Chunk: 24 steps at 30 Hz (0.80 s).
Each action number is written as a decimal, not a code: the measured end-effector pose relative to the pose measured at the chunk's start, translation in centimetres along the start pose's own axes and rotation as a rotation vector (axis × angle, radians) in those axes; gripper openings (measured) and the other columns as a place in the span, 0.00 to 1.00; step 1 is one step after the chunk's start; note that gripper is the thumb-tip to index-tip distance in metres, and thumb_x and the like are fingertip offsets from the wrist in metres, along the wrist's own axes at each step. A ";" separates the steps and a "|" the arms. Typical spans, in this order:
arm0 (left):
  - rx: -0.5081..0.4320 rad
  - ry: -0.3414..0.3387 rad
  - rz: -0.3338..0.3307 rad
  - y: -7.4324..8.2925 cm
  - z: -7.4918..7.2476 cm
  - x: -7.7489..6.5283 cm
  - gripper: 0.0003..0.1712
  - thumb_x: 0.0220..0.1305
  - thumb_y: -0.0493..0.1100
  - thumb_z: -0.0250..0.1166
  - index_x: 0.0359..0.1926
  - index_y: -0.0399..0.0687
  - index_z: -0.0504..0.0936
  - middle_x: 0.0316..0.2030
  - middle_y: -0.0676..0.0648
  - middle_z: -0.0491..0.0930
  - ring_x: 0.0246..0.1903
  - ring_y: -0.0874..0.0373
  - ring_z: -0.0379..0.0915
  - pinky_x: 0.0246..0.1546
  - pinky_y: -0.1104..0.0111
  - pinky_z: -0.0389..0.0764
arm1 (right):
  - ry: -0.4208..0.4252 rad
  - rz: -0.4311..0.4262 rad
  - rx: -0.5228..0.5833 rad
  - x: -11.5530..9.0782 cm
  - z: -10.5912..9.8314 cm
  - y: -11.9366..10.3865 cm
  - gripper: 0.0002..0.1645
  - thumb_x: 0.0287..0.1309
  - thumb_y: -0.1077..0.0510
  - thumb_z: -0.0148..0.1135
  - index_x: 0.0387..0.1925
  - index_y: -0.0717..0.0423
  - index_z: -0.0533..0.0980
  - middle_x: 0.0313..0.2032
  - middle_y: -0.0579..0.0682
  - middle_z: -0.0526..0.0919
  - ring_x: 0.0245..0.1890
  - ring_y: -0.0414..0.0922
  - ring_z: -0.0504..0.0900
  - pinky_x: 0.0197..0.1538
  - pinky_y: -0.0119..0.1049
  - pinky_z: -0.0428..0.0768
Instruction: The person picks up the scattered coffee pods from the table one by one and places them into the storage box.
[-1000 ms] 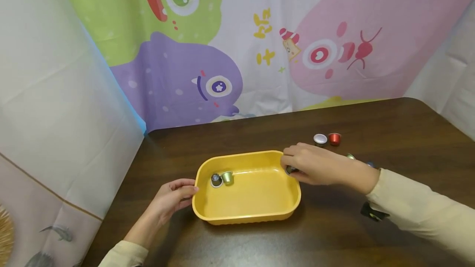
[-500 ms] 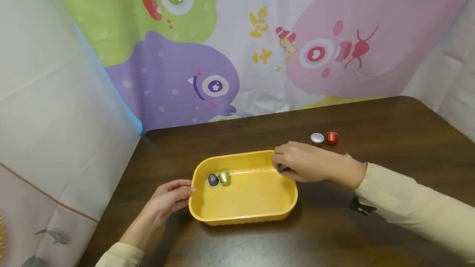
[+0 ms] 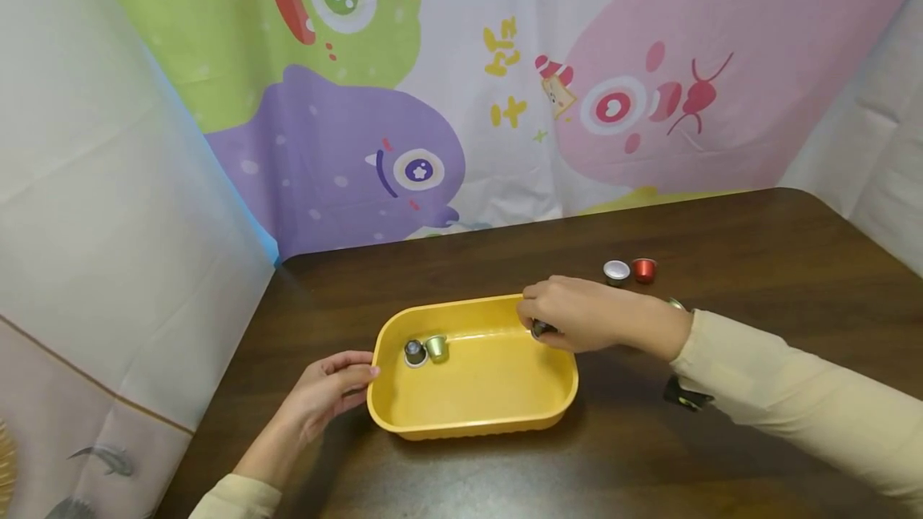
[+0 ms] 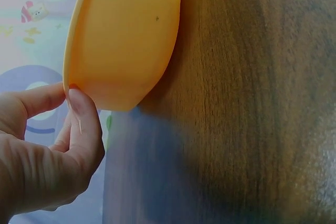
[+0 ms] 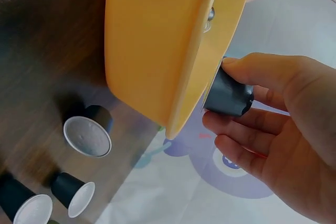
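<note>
My right hand [image 3: 577, 313] is over the right end of a yellow tray [image 3: 469, 427]. It pinches a black coffee capsule [image 5: 228, 94] between thumb and fingers, which the right wrist view shows beside the tray's rim. In the head view the fingers hide most of that capsule. At the tray's left end, my left hand [image 3: 328, 387] grips the rim, thumb and index finger on either side of the wall [image 4: 121, 40]. Inside the tray, toward the left, a dark capsule [image 3: 414, 352] stands against a light green capsule [image 3: 437, 348].
Behind my right hand on the brown table [image 3: 757, 263], a capsule with its pale lid showing [image 3: 616, 271] is beside a red capsule [image 3: 644, 270]. A greenish capsule [image 3: 675, 303] is partly hidden by my right forearm. A printed curtain [image 3: 346, 158] hangs at the table's back edge.
My right hand has moved a little left with the black capsule, farther over the tray. My left hand keeps its hold on the rim. The view shifted slightly.
</note>
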<state>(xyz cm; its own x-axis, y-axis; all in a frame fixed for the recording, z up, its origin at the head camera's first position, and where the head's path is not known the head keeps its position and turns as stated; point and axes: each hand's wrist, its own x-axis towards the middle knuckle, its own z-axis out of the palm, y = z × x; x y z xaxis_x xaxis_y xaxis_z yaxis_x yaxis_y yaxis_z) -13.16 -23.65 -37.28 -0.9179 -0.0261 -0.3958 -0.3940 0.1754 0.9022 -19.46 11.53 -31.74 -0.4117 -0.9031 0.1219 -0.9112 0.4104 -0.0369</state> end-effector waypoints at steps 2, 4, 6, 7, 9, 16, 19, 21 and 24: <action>0.000 0.001 0.002 0.0 0.0 0.0 0.24 0.61 0.40 0.65 0.56 0.33 0.74 0.36 0.55 0.83 0.37 0.64 0.79 0.45 0.67 0.84 | -0.009 0.007 0.008 0.1 -0.1 0.0 0.08 0.51 0.62 0.68 0.31 0.54 0.75 0.28 0.45 0.76 0.27 0.37 0.73 0.37 0.34 0.77; -0.003 -0.002 0.005 0.1 0.0 0.0 0.24 0.61 0.40 0.65 0.56 0.33 0.73 0.35 0.55 0.84 0.37 0.64 0.79 0.44 0.67 0.84 | -0.018 0.012 0.024 0.3 -0.1 0.0 0.08 0.51 0.62 0.68 0.31 0.54 0.75 0.27 0.45 0.76 0.27 0.37 0.72 0.35 0.32 0.77; -0.003 -0.002 0.006 0.2 0.0 0.0 0.24 0.61 0.40 0.65 0.56 0.33 0.73 0.35 0.55 0.84 0.37 0.64 0.79 0.44 0.68 0.84 | -0.031 0.019 0.040 0.5 -0.2 0.0 0.07 0.52 0.63 0.67 0.30 0.55 0.75 0.27 0.45 0.76 0.26 0.37 0.71 0.34 0.29 0.75; -0.002 -0.002 0.006 0.2 0.0 0.0 0.24 0.61 0.40 0.65 0.56 0.33 0.73 0.35 0.55 0.84 0.37 0.64 0.79 0.44 0.67 0.84 | -0.039 0.022 0.050 0.6 -0.3 0.0 0.07 0.52 0.63 0.67 0.30 0.55 0.75 0.27 0.45 0.76 0.26 0.36 0.71 0.33 0.28 0.74; 0.002 -0.001 0.007 0.3 -0.1 0.0 0.25 0.61 0.41 0.65 0.57 0.33 0.73 0.36 0.55 0.84 0.37 0.64 0.79 0.45 0.67 0.84 | -0.055 0.029 0.066 0.9 -0.4 -0.1 0.06 0.53 0.63 0.66 0.30 0.55 0.75 0.27 0.46 0.76 0.25 0.36 0.70 0.31 0.26 0.72; 0.009 -0.008 0.012 0.3 -0.1 -0.1 0.26 0.62 0.41 0.65 0.58 0.33 0.72 0.37 0.55 0.84 0.38 0.64 0.80 0.46 0.67 0.84 | -0.124 0.057 0.116 2.1 -0.8 -0.3 0.04 0.55 0.65 0.62 0.29 0.56 0.75 0.27 0.47 0.75 0.25 0.37 0.67 0.30 0.25 0.68; 0.013 -0.010 0.013 0.2 -0.1 -0.1 0.26 0.62 0.41 0.64 0.58 0.33 0.72 0.38 0.54 0.84 0.39 0.64 0.80 0.46 0.66 0.84 | -0.159 0.069 0.135 2.7 -0.9 -0.3 0.03 0.56 0.65 0.61 0.29 0.55 0.75 0.28 0.47 0.74 0.25 0.37 0.66 0.30 0.26 0.66; 0.015 -0.010 0.010 0.1 -0.1 -0.1 0.26 0.62 0.41 0.64 0.58 0.32 0.72 0.38 0.53 0.84 0.39 0.63 0.80 0.47 0.66 0.84 | -0.180 0.074 0.143 3.1 -1.0 -0.3 0.03 0.56 0.65 0.60 0.30 0.55 0.75 0.29 0.47 0.75 0.25 0.37 0.67 0.31 0.26 0.67; 0.013 -0.005 0.004 0.0 -0.1 -0.2 0.26 0.63 0.41 0.63 0.58 0.32 0.72 0.38 0.53 0.84 0.39 0.63 0.80 0.47 0.65 0.84 | -0.209 0.077 0.143 3.7 -0.9 -0.3 0.03 0.57 0.65 0.60 0.31 0.55 0.75 0.30 0.48 0.76 0.26 0.38 0.67 0.32 0.27 0.68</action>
<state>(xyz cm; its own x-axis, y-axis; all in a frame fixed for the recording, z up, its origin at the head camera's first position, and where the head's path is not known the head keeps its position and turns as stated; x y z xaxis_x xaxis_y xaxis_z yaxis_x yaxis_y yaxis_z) -12.96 -23.70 -37.20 -0.9192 -0.0204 -0.3934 -0.3899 0.1881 0.9014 -20.70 8.14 -30.34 -0.4607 -0.8826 -0.0939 -0.8642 0.4702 -0.1793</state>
